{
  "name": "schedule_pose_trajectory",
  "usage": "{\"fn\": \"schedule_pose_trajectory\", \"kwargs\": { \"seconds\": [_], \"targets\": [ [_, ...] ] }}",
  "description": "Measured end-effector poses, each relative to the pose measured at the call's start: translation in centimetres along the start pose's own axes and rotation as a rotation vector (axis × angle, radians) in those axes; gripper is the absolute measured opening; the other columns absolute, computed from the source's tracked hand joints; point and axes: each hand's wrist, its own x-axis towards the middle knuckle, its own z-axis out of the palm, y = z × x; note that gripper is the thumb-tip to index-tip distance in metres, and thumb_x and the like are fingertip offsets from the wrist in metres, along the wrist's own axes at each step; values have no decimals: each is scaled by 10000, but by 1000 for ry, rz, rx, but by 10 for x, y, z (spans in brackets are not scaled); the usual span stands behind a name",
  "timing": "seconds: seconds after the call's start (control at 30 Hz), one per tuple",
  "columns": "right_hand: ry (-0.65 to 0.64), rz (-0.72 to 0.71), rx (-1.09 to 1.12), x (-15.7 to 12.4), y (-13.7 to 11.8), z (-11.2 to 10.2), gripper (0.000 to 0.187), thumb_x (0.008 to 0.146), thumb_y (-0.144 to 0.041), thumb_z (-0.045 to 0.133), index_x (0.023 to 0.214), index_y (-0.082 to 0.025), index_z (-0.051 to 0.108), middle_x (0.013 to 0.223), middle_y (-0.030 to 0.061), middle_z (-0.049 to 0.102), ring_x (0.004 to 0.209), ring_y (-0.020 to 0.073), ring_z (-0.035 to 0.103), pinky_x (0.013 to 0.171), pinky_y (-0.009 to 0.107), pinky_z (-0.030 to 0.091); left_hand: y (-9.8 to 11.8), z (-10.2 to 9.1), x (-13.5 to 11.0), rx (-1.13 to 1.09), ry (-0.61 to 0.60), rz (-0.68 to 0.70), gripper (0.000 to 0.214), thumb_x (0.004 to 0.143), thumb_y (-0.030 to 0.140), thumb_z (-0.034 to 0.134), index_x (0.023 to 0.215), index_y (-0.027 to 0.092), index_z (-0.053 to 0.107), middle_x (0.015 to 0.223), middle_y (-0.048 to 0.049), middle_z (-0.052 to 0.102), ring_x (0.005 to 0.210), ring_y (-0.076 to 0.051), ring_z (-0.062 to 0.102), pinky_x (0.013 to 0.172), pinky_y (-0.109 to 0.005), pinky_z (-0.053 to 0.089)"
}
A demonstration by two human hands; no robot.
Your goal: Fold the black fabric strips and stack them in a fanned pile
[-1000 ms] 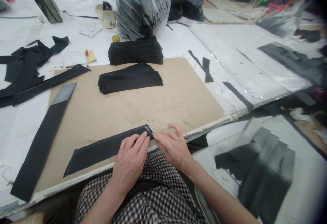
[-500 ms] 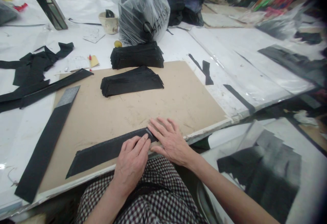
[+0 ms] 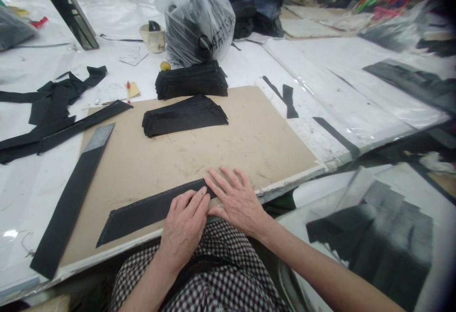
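Now R hand (image 3: 237, 203) spread open on board (image 3: 249, 150), uncurled; L hand (image 3: 183, 229) open, flat on blk strip (image 3: 140, 217).

We are logging a matte black strip (image 3: 149, 212) lying on tan fibreboard (image 3: 263, 146), with a black stack of strips (image 3: 185, 117) beyond it. We are noting a grey end (image 3: 99, 137) on the longer black strip (image 3: 64, 203), and white sheeting (image 3: 320, 65) around the board. We are also recording a maroon-and-white check on the lap fabric (image 3: 199, 274).
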Motion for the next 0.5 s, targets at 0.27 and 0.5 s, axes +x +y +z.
{"fn": "schedule_pose_trajectory", "kwargs": {
  "seconds": [0.27,0.5],
  "targets": [
    [82,68,50,-42,-8,7,554,992,-450,516,1500,-249,423,1591,36,364,1462,311,273,1165,580,268,-2,-6,-1,-134,28,26,374,936,100,526,1301,163,576,1387,-91,600,1192,-263,546,1012,-435,489],
    [305,75,303,-40,4,-13,252,1027,-235,420,1047,-193,668,1301,86,620,1232,250,522,1050,484,411,-47,-69,-45,-208,162,-302,241,944,151,566,1171,221,604,1280,-83,614,1202,-218,551,1066,-423,463]
  ]
}}
